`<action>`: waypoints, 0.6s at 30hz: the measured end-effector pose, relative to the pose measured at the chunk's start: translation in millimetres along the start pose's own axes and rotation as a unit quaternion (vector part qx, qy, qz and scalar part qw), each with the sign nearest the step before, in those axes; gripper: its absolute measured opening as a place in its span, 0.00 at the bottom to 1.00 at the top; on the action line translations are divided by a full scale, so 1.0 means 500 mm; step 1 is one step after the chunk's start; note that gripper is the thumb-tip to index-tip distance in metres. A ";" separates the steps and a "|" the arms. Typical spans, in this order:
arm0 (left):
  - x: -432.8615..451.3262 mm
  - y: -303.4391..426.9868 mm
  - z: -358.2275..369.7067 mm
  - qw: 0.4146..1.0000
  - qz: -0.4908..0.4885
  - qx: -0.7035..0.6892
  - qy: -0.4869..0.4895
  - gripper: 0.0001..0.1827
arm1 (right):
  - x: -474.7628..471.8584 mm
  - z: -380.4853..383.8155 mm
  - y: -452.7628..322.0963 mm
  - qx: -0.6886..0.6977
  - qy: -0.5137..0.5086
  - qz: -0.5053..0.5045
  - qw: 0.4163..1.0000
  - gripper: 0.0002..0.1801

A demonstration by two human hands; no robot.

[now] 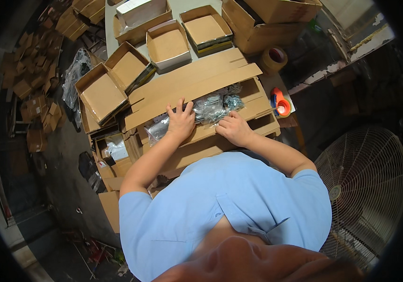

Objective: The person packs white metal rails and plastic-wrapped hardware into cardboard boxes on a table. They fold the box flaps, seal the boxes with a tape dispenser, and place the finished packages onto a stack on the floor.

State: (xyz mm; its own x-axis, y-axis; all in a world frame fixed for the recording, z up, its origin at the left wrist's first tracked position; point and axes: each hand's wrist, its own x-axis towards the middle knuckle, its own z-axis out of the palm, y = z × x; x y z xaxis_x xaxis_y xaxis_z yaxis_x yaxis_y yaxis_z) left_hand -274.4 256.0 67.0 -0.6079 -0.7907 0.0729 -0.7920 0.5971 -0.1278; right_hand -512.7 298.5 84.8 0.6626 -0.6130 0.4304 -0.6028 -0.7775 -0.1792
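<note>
A long cardboard box (194, 83) lies with its flaps raised before me, holding clear plastic bags of metal screws (208, 105) and a bag of small bluish metal parts (234, 102). My left hand (182, 120) is spread over the bags, fingers apart and pointing to the box's far flap; whether its palm presses on them is hidden. At the near edge of the box, my right hand (234, 128) has its fingers curled at the plastic bags; what lies between the fingertips cannot be made out. A clear bag (159, 129) sticks out at the left end.
Several open shallow cardboard boxes (102, 93) stand behind and to the left. A roll of packing tape (274, 60) and an orange tape dispenser (282, 104) sit at the right. Larger cartons (258, 37) are at the back right. A caged fan (363, 194) stands at my right.
</note>
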 end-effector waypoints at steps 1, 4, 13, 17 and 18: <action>0.002 -0.002 -0.010 1.000 -0.002 -0.012 -0.005 0.25 | 0.003 -0.005 0.001 0.005 0.005 0.003 1.000 0.04; 0.006 -0.044 -0.060 0.980 0.031 -0.198 -0.020 0.28 | 0.019 -0.008 0.016 -0.005 -0.008 0.020 1.000 0.04; 0.035 -0.144 -0.058 0.949 -0.052 -0.188 -0.246 0.65 | 0.158 0.023 0.166 -0.076 -0.057 0.165 0.982 0.43; -0.008 -0.083 -0.036 0.982 -0.070 -0.090 -0.148 0.62 | 0.183 0.028 0.205 -0.019 -0.295 0.181 0.938 0.53; -0.016 -0.078 -0.027 0.987 -0.079 -0.078 -0.113 0.60 | 0.181 0.021 0.196 -0.028 -0.309 0.158 0.938 0.53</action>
State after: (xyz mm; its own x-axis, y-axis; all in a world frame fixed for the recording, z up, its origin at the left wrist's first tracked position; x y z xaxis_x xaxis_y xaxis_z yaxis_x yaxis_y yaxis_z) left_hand -239.4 241.1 84.6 -0.4614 -0.8751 -0.1459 -0.8859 0.4633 0.0230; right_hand -507.5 165.3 97.0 0.5678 -0.7893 -0.2337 -0.8231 -0.5459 -0.1565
